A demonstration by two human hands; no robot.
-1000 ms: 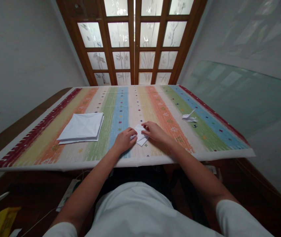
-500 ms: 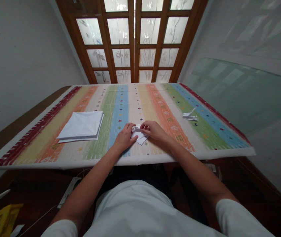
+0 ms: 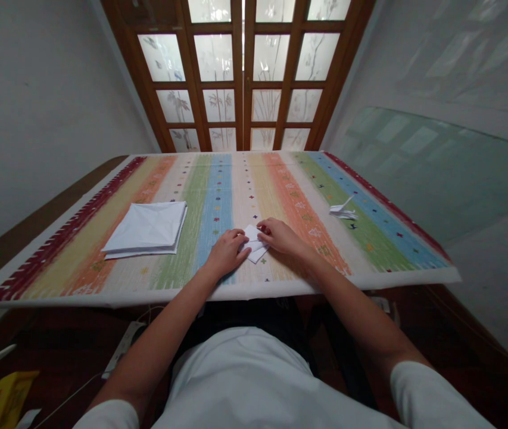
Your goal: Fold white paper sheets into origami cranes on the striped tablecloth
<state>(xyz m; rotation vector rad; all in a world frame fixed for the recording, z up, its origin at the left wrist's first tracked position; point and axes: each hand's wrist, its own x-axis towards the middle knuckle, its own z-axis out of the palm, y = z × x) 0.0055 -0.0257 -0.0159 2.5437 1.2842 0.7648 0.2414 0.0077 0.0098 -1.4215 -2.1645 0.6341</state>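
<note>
A small folded sheet of white paper (image 3: 251, 233) lies on the striped tablecloth near the table's front edge, between my hands. My left hand (image 3: 229, 253) grips its left side, with the thumb on the near part and the fingers bent over the edge. On the upper right edge, the thumb and fingers of my right hand (image 3: 276, 235) pinch the paper. Creases cross the sheet, and its lower corner points towards me. Parts of both side edges are hidden under my fingers.
A stack of white paper sheets (image 3: 146, 227) lies to the left on the tablecloth (image 3: 200, 208). At the right stands a folded white paper figure (image 3: 343, 210) with a thin raised point. Below the table are a power strip (image 3: 123, 347) and a yellow box (image 3: 6, 396).
The raised upper part of the folded paper now lies flatter, showing a smooth pointed top. My left fingers have come down slightly; my right hand has barely moved.
</note>
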